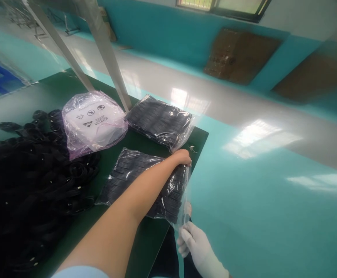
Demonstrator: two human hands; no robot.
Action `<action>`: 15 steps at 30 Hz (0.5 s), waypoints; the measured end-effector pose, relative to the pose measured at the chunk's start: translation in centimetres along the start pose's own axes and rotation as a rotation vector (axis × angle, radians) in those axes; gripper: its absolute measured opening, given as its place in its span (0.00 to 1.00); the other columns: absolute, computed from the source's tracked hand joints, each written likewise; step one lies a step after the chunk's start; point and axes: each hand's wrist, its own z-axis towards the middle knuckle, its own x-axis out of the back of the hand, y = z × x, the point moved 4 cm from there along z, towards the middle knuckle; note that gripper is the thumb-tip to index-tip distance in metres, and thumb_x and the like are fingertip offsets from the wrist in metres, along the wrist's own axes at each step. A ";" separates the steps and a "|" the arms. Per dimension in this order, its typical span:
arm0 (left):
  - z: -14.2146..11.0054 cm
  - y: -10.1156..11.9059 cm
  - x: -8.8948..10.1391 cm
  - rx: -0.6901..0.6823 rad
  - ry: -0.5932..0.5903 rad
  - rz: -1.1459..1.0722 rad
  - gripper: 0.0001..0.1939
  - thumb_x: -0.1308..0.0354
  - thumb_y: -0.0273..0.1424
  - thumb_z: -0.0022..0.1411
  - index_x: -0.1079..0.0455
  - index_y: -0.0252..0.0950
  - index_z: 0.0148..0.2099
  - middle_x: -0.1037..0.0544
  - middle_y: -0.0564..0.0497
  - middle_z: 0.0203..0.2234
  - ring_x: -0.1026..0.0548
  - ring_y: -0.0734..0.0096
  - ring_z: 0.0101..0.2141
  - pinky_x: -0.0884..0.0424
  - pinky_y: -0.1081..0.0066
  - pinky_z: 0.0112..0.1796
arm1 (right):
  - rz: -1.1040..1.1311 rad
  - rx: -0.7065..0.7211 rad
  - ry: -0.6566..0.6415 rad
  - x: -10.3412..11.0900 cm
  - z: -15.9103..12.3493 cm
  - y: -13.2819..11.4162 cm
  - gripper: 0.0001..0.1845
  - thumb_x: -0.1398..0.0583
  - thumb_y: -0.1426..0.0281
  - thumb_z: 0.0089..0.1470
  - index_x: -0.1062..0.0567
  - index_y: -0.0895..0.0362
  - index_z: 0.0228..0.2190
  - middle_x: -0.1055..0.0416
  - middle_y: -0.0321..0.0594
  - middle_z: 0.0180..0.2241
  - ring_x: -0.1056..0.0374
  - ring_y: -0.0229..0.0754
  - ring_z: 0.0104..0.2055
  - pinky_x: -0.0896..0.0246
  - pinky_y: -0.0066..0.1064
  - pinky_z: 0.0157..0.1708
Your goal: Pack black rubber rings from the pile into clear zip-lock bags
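A clear plastic bag (128,170) packed with rows of black strap-like pieces lies flat at the table's edge. My bare left arm reaches across it. At the far end of the bag's open-side edge, my left hand (182,157) is closed on the plastic, its fingertips partly hidden. My right hand (193,239), in a white glove, pinches the near end of that same edge, just past the table. Between both hands the clear plastic edge is stretched fairly straight. Beyond it lies a second filled clear bag (159,119).
A heap of black looped pieces (26,185) covers the left of the green table (145,235). A pinkish plastic bag with a white printed packet (96,123) sits beside grey metal posts (107,46). Cardboard (238,54) leans against the wall.
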 end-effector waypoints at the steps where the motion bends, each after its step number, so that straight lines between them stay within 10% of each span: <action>1: 0.0 0.0 0.1 -0.007 0.000 -0.007 0.13 0.39 0.35 0.40 0.26 0.34 0.31 0.24 0.46 0.32 0.28 0.64 0.33 0.35 0.73 0.31 | 0.009 -0.011 -0.012 0.1 0.0 0.2 0.12 0.51 0.62 0.52 0.37 0.57 0.26 0.34 0.35 0.22 0.38 0.31 0.19 0.44 0.23 0.19; 5: -0.2 0.0 0.5 -0.067 -0.019 -0.066 0.10 0.39 0.34 0.41 0.26 0.35 0.28 0.23 0.48 0.30 0.28 0.66 0.32 0.36 0.74 0.31 | 0.064 -0.127 -0.101 1.3 0.9 0.2 0.16 0.48 0.57 0.49 0.36 0.58 0.23 0.34 0.35 0.18 0.39 0.33 0.16 0.45 0.25 0.16; 11: -0.2 -0.7 1.4 -0.171 -0.014 -0.166 0.10 0.47 0.35 0.50 0.26 0.36 0.29 0.24 0.53 0.25 0.30 0.74 0.28 0.37 0.77 0.29 | 0.153 0.156 0.304 7.2 5.0 -6.1 0.15 0.44 0.57 0.43 0.33 0.58 0.24 0.29 0.41 0.26 0.32 0.38 0.27 0.37 0.29 0.27; 15: 0.2 -1.3 1.3 -0.169 -0.014 -0.200 0.08 0.42 0.33 0.45 0.27 0.35 0.29 0.25 0.55 0.23 0.31 0.75 0.26 0.38 0.77 0.26 | 0.202 0.211 0.334 8.5 8.3 -10.7 0.14 0.43 0.60 0.43 0.32 0.58 0.26 0.29 0.40 0.24 0.32 0.39 0.26 0.36 0.30 0.27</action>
